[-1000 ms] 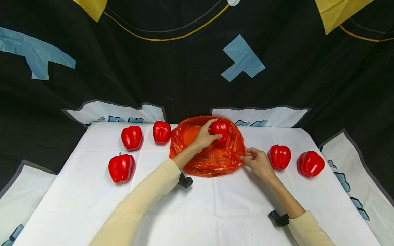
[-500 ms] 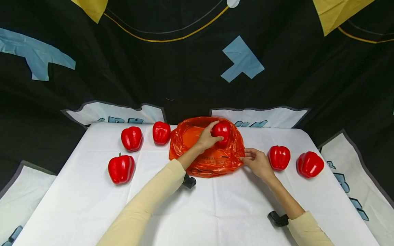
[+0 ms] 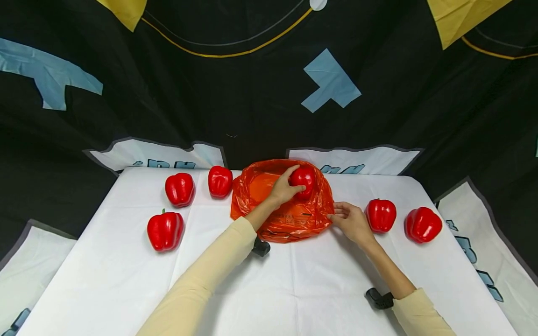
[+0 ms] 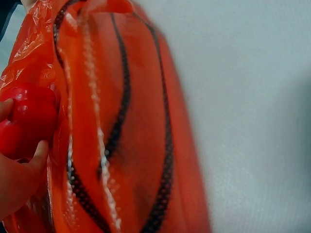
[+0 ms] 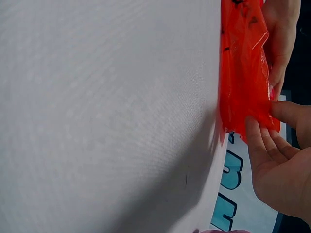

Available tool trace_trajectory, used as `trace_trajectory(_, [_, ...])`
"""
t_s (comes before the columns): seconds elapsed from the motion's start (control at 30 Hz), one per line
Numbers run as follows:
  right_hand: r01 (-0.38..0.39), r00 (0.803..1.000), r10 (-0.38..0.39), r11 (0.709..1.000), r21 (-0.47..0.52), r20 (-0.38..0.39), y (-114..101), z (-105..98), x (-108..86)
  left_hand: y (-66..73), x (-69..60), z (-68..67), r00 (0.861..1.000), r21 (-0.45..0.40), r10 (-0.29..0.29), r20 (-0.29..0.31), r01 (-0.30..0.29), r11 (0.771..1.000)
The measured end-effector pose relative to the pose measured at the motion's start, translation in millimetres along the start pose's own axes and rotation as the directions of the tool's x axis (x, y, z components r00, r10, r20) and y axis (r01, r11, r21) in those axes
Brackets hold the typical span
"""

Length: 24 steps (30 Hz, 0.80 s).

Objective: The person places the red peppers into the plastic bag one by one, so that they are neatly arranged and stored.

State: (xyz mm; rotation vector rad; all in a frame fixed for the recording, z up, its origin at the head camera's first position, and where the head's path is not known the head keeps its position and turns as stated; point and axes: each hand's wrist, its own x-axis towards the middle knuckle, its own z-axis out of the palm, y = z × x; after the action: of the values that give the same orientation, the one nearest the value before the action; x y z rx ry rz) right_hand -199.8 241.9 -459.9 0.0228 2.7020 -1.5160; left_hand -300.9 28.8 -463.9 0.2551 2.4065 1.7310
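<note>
In the head view my left hand reaches into an orange-red plastic bag, thumb and fingers around a red bell pepper. The left wrist view has the same bell pepper at its left edge, with the thumb and one fingertip against it; the bag's side fills the middle. At the bag's right side is my right hand. The right wrist view shows this hand pinching the bag's edge between thumb and fingers. The bag's mouth is spread wide, facing up.
Left of the bag on the white-covered table lie three bell peppers, the nearest below the others. Right of it are two more, one bell pepper close to my right hand. A black cloth hangs behind the table.
My left hand and forearm have shifted slightly right with the bell pepper, which sits a little lower in the bag. My right hand stays in place at the bag's edge.
</note>
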Motion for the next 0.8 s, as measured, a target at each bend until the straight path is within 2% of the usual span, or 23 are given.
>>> trace_trajectory(0.3, [-0.005, 1.000, 0.005, 1.000, 0.007, -0.003, -1, 0, 0.6, -1.0, 0.3, -4.1, 0.999, -0.020, -0.017, 0.042, 0.018, 1.000])
trace_trajectory(0.43, [-0.007, 1.000, 0.007, 1.000, 0.005, 0.001, -1, 0, 0.0, -2.0, -2.3, -9.8, 0.999, -0.026, 0.002, 0.047, -0.001, 1.000])
trace_trajectory(0.6, [0.001, 1.000, -0.001, 1.000, 0.000, -0.004, 0, 0, -0.5, -1.4, -11.4, -22.5, 0.997, -0.057, 0.043, 0.059, -0.039, 0.998])
trace_trajectory(0.8, [0.009, 1.000, -0.009, 1.000, -0.012, -0.007, -1, 0, -1.8, 3.3, -30.8, -42.7, 0.994, -0.072, 0.070, 0.084, -0.064, 0.995])
